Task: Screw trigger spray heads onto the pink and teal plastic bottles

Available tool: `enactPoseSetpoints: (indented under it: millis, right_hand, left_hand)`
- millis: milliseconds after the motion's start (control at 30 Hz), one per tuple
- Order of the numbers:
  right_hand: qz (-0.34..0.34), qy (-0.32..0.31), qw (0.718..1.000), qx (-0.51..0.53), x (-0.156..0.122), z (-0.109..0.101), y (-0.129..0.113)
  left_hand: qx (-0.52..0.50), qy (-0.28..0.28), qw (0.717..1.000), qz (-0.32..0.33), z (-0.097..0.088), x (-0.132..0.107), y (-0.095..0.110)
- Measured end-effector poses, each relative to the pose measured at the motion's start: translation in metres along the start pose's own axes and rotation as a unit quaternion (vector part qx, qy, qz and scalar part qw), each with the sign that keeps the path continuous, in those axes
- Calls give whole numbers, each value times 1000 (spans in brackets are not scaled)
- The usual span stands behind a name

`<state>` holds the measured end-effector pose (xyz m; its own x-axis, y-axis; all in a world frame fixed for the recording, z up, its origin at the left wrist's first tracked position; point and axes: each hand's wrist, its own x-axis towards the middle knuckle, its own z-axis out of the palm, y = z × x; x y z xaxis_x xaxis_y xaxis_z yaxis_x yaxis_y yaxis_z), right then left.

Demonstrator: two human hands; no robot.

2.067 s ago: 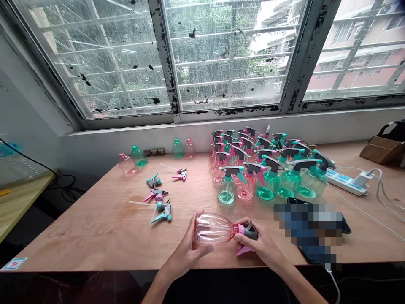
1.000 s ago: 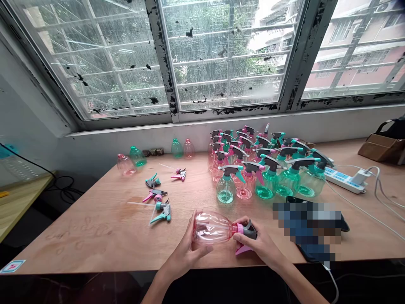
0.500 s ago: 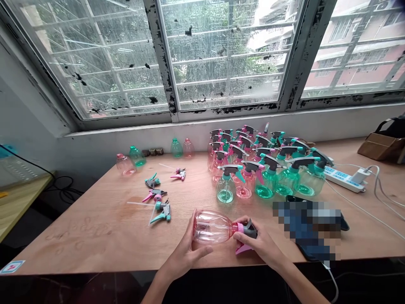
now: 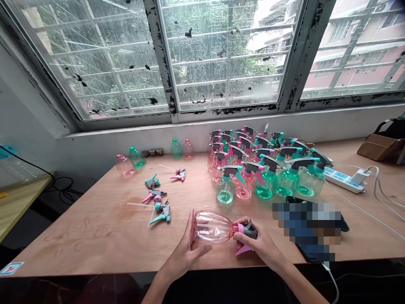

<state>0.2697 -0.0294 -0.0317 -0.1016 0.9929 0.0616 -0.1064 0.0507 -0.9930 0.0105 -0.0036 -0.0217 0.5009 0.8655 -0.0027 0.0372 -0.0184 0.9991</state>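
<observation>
Over the desk, just inside the middle of its near edge, a clear pink bottle was held sideways between two bare hands. The left hand cupped its base, fingers behind and thumb below, while the right hand gripped the grey-and-pink spray head at its neck, trigger pointing towards the near edge. A small sticker sat in the near left corner. Right of the hands, close to the near edge, lay a dark device, mostly blurred out, with a white cable dropping over that edge.

Further in, left of centre, four loose spray heads lay apart, two teal and grey, two pink and grey, some with thin tubes. Right of centre, a crowd of pink and green bottles stood upright, topped with spray heads, reaching back towards the far edge. A white power strip lay just beside them, a plug in its end.

Near the far left corner stood an open-necked pink bottle and a green one; another such pair stood along the far edge, with small dark blocks between. A brown box sat by the far right corner, and beyond rose a barred window
</observation>
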Motion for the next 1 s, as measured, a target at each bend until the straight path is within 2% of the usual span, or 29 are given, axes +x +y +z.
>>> enactPoseSetpoints:
  millis: [267,567,800,1000]
  right_hand:
    - [-9,-4,1000,-7,1,0,3]
    - [-5,2,1000,16,2,1,6]
    - [-9,-4,1000,-6,0,1,1]
    - [3,3,1000,6,0,2,0]
  left_hand:
    - [-11,-14,1000,14,-3,1,-1]
    - [33,-4,999,22,-1,-2,1]
    - [-28,-7,999,24,-2,0,-3]
    - [29,-1,999,31,-4,-1,-4]
